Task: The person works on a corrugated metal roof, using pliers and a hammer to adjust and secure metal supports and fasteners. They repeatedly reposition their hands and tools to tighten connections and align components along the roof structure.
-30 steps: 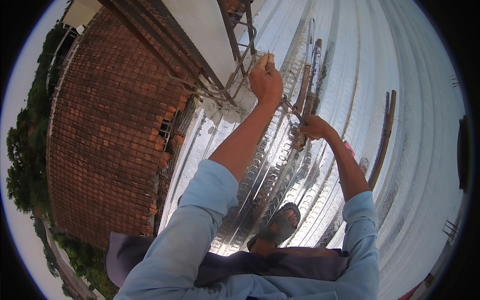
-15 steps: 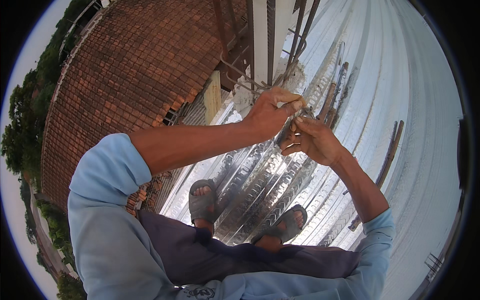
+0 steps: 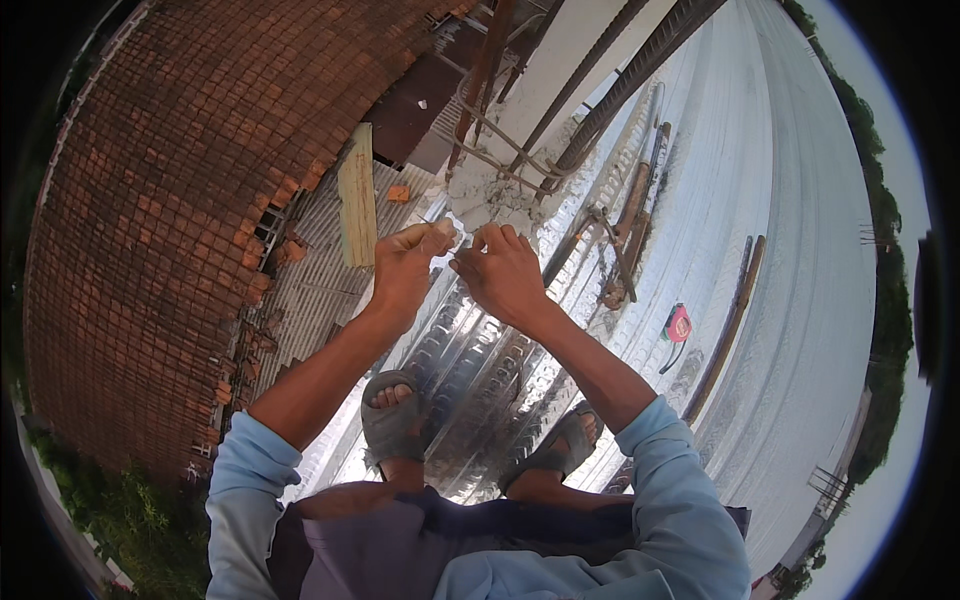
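both hands are held up close together, fingertips toward each other, over the edge of the ribbed metal sheeting [image 3: 800, 330]. left hand [image 3: 405, 270]: fingers curled in, thumb drawn up near the forefinger. right hand [image 3: 502, 275]: fingers bent, in a similar near-pinch. whether either pinch is fully closed, or whether anything thin is held, cannot be told. just beyond the fingertips a rough cement base [image 3: 493, 200] is seen, with ribbed steel bars [image 3: 645, 78] slanted up from it beside a pale column [image 3: 577, 55]; bent rods are looped about the bars. to the right, a metal tool [image 3: 618, 255] is laid near rusty lengths; farther off, a pink tape measure [image 3: 678, 323]. to the left, a plank [image 3: 357, 195] and a tiled roof [image 3: 180, 220].
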### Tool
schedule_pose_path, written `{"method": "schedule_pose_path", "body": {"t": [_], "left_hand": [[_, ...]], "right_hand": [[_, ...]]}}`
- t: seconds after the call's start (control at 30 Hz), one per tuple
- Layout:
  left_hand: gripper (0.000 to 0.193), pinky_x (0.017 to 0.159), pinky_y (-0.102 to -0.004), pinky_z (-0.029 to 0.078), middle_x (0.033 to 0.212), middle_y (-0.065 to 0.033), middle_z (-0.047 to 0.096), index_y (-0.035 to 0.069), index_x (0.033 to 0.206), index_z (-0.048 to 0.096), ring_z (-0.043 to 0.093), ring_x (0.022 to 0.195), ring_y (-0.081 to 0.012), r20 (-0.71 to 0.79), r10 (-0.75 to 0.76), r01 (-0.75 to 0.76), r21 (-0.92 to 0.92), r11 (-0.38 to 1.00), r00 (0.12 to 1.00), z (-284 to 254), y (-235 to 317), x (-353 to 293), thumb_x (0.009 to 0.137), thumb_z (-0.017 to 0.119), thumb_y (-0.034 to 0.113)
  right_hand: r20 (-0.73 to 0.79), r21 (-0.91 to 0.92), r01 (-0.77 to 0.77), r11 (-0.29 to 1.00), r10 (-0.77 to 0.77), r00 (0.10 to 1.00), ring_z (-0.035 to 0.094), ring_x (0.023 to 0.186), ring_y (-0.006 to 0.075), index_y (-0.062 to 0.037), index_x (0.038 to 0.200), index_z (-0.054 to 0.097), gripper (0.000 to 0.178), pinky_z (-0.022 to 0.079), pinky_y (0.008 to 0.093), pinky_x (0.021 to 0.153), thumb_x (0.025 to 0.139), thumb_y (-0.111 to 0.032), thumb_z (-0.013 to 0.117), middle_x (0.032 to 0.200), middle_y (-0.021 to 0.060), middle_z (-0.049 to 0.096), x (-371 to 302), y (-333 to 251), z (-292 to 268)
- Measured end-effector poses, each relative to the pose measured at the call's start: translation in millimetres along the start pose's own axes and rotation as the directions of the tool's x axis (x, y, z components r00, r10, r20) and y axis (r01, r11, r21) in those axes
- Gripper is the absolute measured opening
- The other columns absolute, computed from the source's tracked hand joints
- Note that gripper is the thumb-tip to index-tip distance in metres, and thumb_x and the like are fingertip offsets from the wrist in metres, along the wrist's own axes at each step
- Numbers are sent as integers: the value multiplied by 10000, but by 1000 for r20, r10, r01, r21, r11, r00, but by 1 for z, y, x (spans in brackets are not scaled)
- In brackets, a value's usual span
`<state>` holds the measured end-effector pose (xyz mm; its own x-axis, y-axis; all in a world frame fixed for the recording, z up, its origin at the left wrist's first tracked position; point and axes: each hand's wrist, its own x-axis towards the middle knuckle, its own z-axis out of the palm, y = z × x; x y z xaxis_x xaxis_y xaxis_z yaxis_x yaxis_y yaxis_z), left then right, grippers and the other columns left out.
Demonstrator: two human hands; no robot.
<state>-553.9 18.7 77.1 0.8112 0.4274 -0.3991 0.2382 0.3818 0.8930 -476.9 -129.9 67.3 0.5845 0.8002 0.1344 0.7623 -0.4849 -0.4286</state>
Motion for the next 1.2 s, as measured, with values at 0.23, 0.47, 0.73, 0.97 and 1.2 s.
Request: {"method": "schedule_pose_path", "body": {"t": [0.23, 0.47, 0.73, 0.97, 1.2], "left_hand": [[281, 807, -313, 507, 879, -70, 703, 18, 987, 705, 643, 817, -156, -10, -172, 159, -336, 928, 985, -50, 11, 53, 958, 681, 296], [263, 620, -320, 427, 687, -71, 644, -56, 755, 689, 546, 666, -140, -57, 418, -380, 319, 868, 907, -37, 10, 93, 907, 695, 159], [708, 863, -353, 471, 1081, -102, 719, 22, 1174, 717, 641, 998, -191, 73, 104, -117, 189, 975, 992, -17, -7, 167, 939, 520, 660], [763, 876, -359, 430, 957, -129, 675, -10, 969, 717, 578, 909, -212, 301, 180, -241, 179, 954, 937, 5, -42, 222, 981, 385, 677], [573, 617, -312, 376, 660, -22, 520, 27, 771, 619, 473, 623, -151, 186, 215, -227, 45, 973, 959, 21, -31, 212, 1021, 410, 498]], "right_hand": [[-145, 583, -113, 805, 240, 960, 584, 649, 183, 11, 1038, 695, 278, 464, 336, 614, 997, -254, 620, 747, 86, 638, 13, -29, 54], [107, 881, -382, 279, 669, 736, 424, 646, 81, 30, 1055, 686, 282, 380, 254, 613, 1009, -231, 592, 681, -15, 508, 34, -56, 56], [-64, 911, -316, 264, 850, 524, 410, 603, 57, 39, 1106, 661, 270, 332, 233, 562, 1002, -205, 610, 666, -12, 526, 0, 4, 77], [18, 877, -405, 258, 825, 565, 413, 559, 49, 17, 1056, 668, 232, 316, 226, 499, 1003, -197, 595, 678, 2, 569, 1, 1, 91], [85, 847, -484, 219, 844, 530, 460, 608, 67, 42, 1056, 662, 290, 380, 255, 561, 1012, -231, 574, 687, 5, 569, -4, -5, 100]]}}
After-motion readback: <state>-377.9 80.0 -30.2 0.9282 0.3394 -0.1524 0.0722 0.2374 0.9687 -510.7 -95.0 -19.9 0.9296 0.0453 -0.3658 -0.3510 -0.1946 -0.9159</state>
